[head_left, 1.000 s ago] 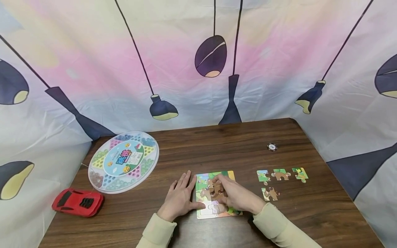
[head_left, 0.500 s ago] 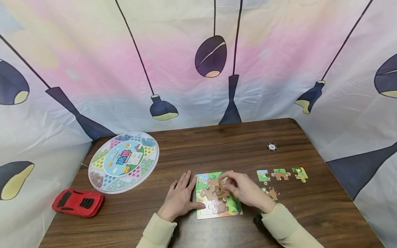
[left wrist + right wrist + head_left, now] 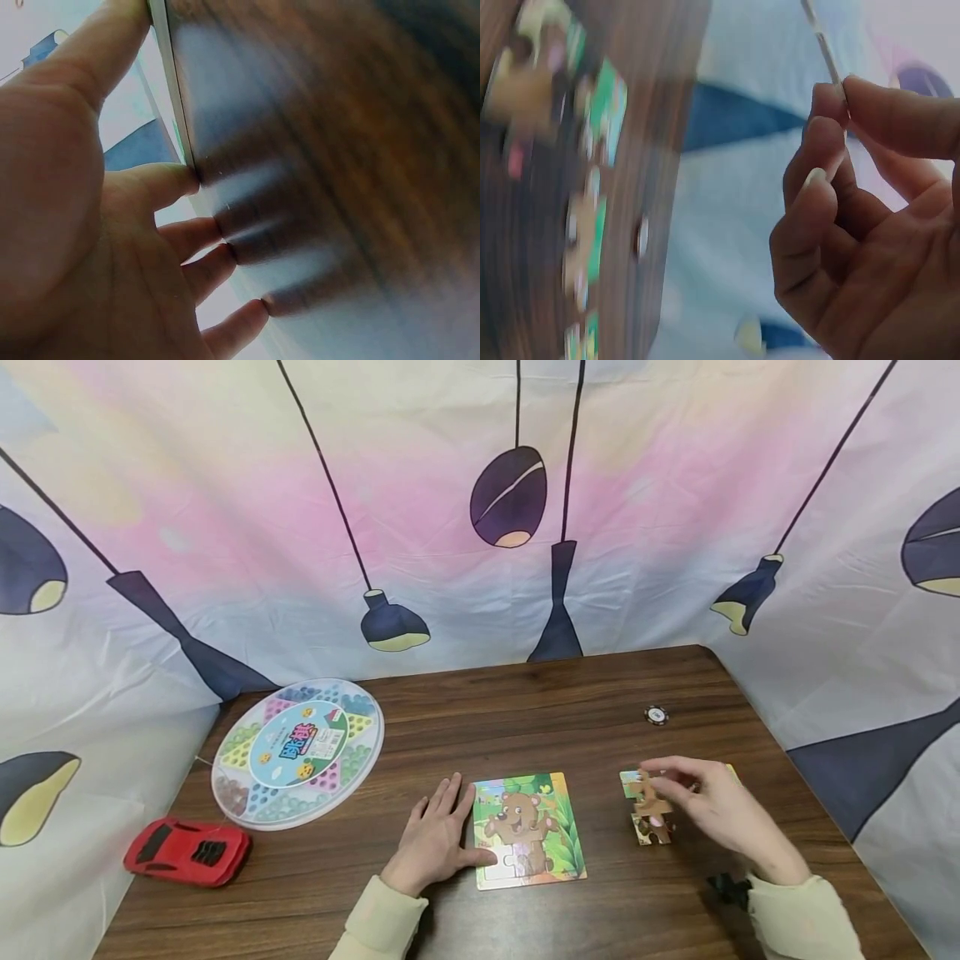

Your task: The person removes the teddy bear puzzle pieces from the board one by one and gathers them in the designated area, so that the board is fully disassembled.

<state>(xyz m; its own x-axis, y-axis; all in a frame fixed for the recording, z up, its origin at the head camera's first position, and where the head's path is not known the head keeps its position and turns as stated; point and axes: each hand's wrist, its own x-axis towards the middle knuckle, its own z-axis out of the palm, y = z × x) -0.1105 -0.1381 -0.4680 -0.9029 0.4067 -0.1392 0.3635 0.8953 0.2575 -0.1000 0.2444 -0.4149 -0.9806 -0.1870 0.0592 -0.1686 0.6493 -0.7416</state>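
My left hand (image 3: 435,843) lies flat with spread fingers beside the bear jigsaw puzzle (image 3: 564,827), its thumb resting on the puzzle's near left corner. In the left wrist view the fingertips (image 3: 240,253) touch the tabletop. To the right of the puzzle, my right hand (image 3: 723,814) pinches a brown puzzle piece (image 3: 651,797) between thumb and index finger. The piece appears edge-on as a thin strip (image 3: 823,46) in the right wrist view. Below it lie loose puzzle pieces (image 3: 642,832), partly hidden by the hand and the held piece.
A poker chip (image 3: 656,715) lies at the back right of the wooden table (image 3: 480,718). On the left are a round Chinese checkers set (image 3: 300,752) and a red toy car (image 3: 187,852). A patterned cloth (image 3: 450,527) hangs behind the table.
My right hand has lifted a brown piece from the bear puzzle and carried it right, over the loose pieces. The bear picture beneath shows fully now. My left hand has stayed put.
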